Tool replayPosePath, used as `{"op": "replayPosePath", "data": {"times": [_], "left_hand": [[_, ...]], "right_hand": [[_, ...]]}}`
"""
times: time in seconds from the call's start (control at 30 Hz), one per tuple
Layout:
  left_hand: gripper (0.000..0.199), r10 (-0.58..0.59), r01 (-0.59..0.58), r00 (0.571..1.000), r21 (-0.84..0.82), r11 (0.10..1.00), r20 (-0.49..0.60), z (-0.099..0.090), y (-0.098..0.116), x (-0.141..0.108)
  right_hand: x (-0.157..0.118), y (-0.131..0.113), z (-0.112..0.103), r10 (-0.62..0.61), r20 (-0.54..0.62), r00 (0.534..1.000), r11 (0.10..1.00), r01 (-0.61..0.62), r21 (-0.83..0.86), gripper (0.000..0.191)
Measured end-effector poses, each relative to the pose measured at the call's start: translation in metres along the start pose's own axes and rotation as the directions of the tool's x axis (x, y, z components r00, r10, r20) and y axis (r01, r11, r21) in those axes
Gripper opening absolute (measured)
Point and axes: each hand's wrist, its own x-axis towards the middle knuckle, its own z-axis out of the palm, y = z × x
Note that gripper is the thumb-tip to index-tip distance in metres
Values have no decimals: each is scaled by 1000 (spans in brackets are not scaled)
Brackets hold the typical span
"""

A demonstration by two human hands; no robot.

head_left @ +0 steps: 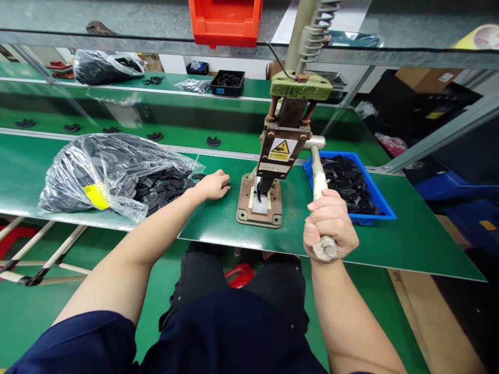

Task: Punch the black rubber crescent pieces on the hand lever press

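My right hand (331, 223) is wrapped around the wrapped end of the lever (319, 176) of a green hand press (284, 140). Under the ram, a black part (259, 193) stands on the light plate of the press base (242, 208). My left hand (215, 185) is closed just left of the base, low over the table. A dark sliver shows at its fingertips, apparently a black plastic piece, mostly hidden by the fingers. Left of that hand, black curved pieces (166, 187) spill out of a clear plastic bag (78, 171) with a yellow label.
A blue tray (385, 208) of black parts stands right of the press, behind the lever. Several curved pieces lie spaced along the green strip behind, one (213, 142) near the press. An orange bin (226, 23) sits on the overhead shelf (136, 36).
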Motion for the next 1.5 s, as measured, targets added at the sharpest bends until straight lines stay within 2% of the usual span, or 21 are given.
{"op": "replayPosePath", "data": {"times": [0.07, 0.1, 0.17, 0.23, 0.3, 0.4, 0.43, 0.5, 0.6, 0.77, 0.83, 0.97, 1.03, 1.23, 1.5], "left_hand": [[22, -117, 104, 992, -231, 967, -40, 2, 8, -3], [26, -189, 170, 982, -376, 911, -13, 3, 13, -4], [34, -298, 281, 951, -637, 718, 83, 4, 22, -6], [43, -338, 314, 929, -797, 515, 147, 6, 34, -8], [48, -320, 305, 927, -887, 347, 194, 7, 49, -10], [40, -258, 266, 938, -958, 104, 232, 8, 69, -9], [36, -270, 246, 937, -968, 50, 224, 9, 74, -8], [36, -345, 212, 917, -977, -2, 200, 12, 82, -5], [34, -394, 232, 892, -972, -19, 221, 16, 88, 0], [31, -326, 272, 910, -962, 10, 254, 21, 89, 8], [31, -318, 297, 911, -952, 71, 261, 23, 87, 11], [28, -316, 288, 928, -919, 267, 199, 25, 81, 18], [29, -281, 284, 940, -903, 321, 195, 24, 78, 20], [38, -208, 300, 945, -922, 246, 252, 15, 77, 17], [35, -205, 327, 940, -890, 319, 273, 16, 75, 21]], "right_hand": [[0, 0, 1, -3, -4, 1000, 1000, 3, 8, 28], [0, 0, 1, -2, -5, 1000, 1000, 2, 8, 28], [-1, 0, 1, 4, -3, 1000, 1000, -4, 0, 28], [-1, -1, 1, 10, -5, 1000, 1000, -10, -12, 27], [0, -2, 1, 10, -6, 1000, 1000, -10, -18, 27], [0, -3, 1, 14, 2, 1000, 1000, -14, -20, 26], [1, -3, 1, 13, 3, 1000, 1000, -13, -19, 26], [1, -3, 1, 2, 0, 1000, 1000, -2, -22, 26], [1, -3, 2, -20, -3, 1000, 999, 20, -42, 28], [2, -3, 3, -31, -3, 1000, 998, 31, -46, 25], [3, -4, 4, -29, -10, 1000, 999, 29, -43, 25], [3, -5, 5, -19, -17, 1000, 999, 19, -44, 24], [2, -5, 5, -17, -21, 1000, 999, 16, -45, 24], [2, 0, 6, -34, -31, 999, 999, 33, -41, 26], [2, -4, 6, -4, -44, 999, 1000, 3, -25, 29]]}}
